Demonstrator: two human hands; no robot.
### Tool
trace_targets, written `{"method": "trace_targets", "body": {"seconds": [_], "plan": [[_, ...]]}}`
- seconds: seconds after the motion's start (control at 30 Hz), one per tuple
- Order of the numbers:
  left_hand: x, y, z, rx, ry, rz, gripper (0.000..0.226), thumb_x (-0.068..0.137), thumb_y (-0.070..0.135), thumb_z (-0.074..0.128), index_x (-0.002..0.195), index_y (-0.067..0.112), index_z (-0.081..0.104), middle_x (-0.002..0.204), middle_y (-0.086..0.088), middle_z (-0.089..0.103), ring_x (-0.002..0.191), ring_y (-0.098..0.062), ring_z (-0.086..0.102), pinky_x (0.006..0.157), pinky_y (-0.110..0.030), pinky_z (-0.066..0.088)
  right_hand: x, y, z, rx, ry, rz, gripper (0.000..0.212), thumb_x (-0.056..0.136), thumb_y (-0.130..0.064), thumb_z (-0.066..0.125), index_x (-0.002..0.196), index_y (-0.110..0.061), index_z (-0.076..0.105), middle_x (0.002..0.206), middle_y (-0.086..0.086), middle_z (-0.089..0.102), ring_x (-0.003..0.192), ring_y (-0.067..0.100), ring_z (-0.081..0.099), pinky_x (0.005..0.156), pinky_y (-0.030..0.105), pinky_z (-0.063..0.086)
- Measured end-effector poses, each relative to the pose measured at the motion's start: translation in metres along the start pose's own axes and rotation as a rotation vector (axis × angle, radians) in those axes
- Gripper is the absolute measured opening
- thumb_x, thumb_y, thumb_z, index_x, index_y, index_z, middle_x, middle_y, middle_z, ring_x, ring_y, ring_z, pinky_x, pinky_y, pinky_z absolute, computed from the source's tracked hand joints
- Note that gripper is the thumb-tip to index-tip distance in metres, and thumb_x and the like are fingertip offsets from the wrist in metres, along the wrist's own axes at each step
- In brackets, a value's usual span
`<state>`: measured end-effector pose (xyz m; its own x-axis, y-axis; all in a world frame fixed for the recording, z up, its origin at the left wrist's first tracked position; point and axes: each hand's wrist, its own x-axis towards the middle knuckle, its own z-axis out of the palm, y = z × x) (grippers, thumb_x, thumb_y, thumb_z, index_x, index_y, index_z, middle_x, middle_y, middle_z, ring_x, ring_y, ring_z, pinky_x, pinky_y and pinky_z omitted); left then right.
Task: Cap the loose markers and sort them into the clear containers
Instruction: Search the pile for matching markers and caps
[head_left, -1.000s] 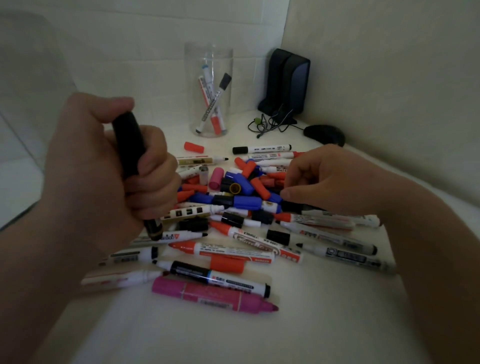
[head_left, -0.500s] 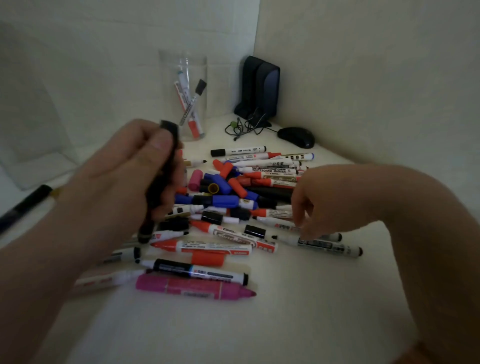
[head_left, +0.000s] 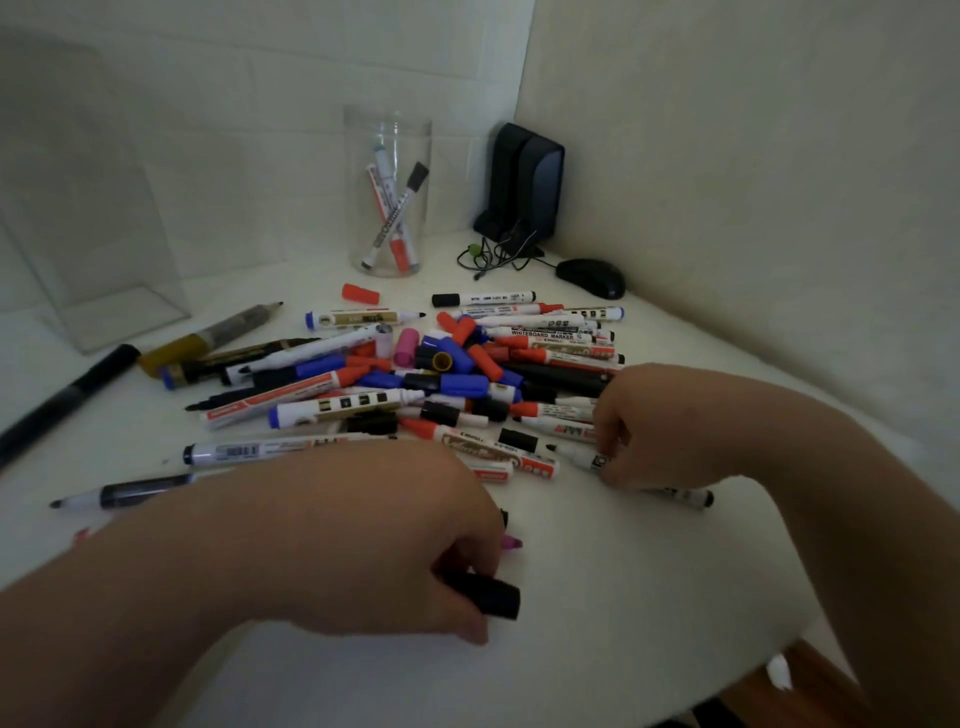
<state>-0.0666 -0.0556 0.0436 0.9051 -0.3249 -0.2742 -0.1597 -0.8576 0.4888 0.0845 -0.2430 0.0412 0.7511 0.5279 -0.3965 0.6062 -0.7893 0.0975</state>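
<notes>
Clear glossy plastic jar (head_left: 387, 156), matt white tabletop (head_left: 597, 597), smooth plastic markers (head_left: 343, 410).

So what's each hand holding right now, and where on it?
The left hand closes on a black marker, one end sticking out. The right hand pinches a white marker mid-barrel on the table.

Both forearms are seen bare, with no sleeve reaching into view. The left hand (head_left: 395, 540) and right hand (head_left: 649, 426) are ungloved. No ring, watch or band is seen on the fingers (head_left: 613, 470) or wrists.
</notes>
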Motion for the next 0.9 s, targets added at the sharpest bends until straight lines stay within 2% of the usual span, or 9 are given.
{"method": "trace_targets", "body": {"seconds": [0.13,0.27,0.43,0.63,0.73,0.77,0.83,0.9], "plan": [[0.005,-0.003,0.004,0.187,0.024,-0.005,0.034,0.097,0.043,0.058,0.128,0.029,0.061,0.119,0.007,0.064,0.108,-0.01,0.058,0.098,-0.026,0.042,0.003,-0.003,-0.001,-0.01,0.01,-0.021,0.011,0.087,-0.038,0.068,0.089,-0.028,0.071,0.093,-0.006,0.067,0.08,0.007,0.061,0.059,0.018,0.039],[0.011,-0.014,0.005,0.277,0.095,0.021,0.031,0.099,0.043,0.057,0.127,0.031,0.061,0.117,0.008,0.065,0.107,-0.01,0.06,0.097,-0.028,0.044,0.008,-0.006,-0.004,-0.024,0.028,-0.027,0.011,0.086,-0.039,0.068,0.09,-0.028,0.07,0.092,-0.006,0.067,0.08,0.008,0.061,0.059,0.019,0.04],[0.016,-0.033,0.014,0.204,0.211,0.019,0.035,0.091,0.05,0.065,0.123,0.036,0.061,0.112,0.013,0.064,0.103,-0.007,0.061,0.095,-0.034,0.051,0.015,-0.01,-0.007,-0.028,0.025,-0.038,0.015,0.089,-0.038,0.067,0.099,-0.027,0.07,0.098,-0.005,0.066,0.083,0.007,0.06,0.058,0.017,0.037],[0.031,-0.045,0.018,0.224,0.274,0.042,0.037,0.085,0.059,0.067,0.119,0.043,0.061,0.105,0.022,0.062,0.098,0.001,0.06,0.09,-0.024,0.052,0.019,-0.013,-0.009,-0.044,0.068,-0.063,0.019,0.088,-0.04,0.066,0.098,-0.024,0.071,0.097,-0.002,0.068,0.086,0.013,0.064,0.06,0.019,0.042],[0.033,-0.04,0.015,0.178,0.461,0.105,0.032,0.089,0.058,0.053,0.115,0.042,0.064,0.093,0.034,0.046,0.095,0.02,0.044,0.086,-0.003,0.035,0.017,-0.011,-0.008,-0.024,0.07,-0.061,0.017,0.088,-0.04,0.067,0.097,-0.027,0.069,0.095,-0.005,0.065,0.084,0.011,0.062,0.06,0.019,0.041],[0.035,-0.037,0.012,0.186,0.507,0.097,0.032,0.092,0.054,0.048,0.119,0.043,0.061,0.095,0.035,0.041,0.096,0.021,0.038,0.085,-0.001,0.03,0.016,-0.009,-0.007,-0.003,0.07,-0.058,0.015,0.088,-0.04,0.067,0.098,-0.029,0.068,0.093,-0.007,0.063,0.083,0.008,0.06,0.059,0.018,0.038],[0.045,-0.032,0.007,0.234,0.537,0.037,0.035,0.101,0.043,0.042,0.133,0.042,0.054,0.11,0.029,0.042,0.098,0.012,0.033,0.087,-0.006,0.025,0.01,-0.003,-0.008,0.055,0.082,-0.057,0.013,0.089,-0.042,0.068,0.096,-0.032,0.066,0.087,-0.011,0.059,0.077,0.004,0.056,0.058,0.017,0.034],[0.061,-0.029,0.003,0.304,0.523,-0.011,0.035,0.105,0.033,0.042,0.139,0.038,0.051,0.129,0.018,0.05,0.112,0.002,0.037,0.095,-0.014,0.026,0.006,0.003,-0.009,0.124,0.128,-0.065,0.012,0.089,-0.042,0.069,0.094,-0.032,0.066,0.081,-0.011,0.057,0.072,0.003,0.053,0.058,0.018,0.033]]}}
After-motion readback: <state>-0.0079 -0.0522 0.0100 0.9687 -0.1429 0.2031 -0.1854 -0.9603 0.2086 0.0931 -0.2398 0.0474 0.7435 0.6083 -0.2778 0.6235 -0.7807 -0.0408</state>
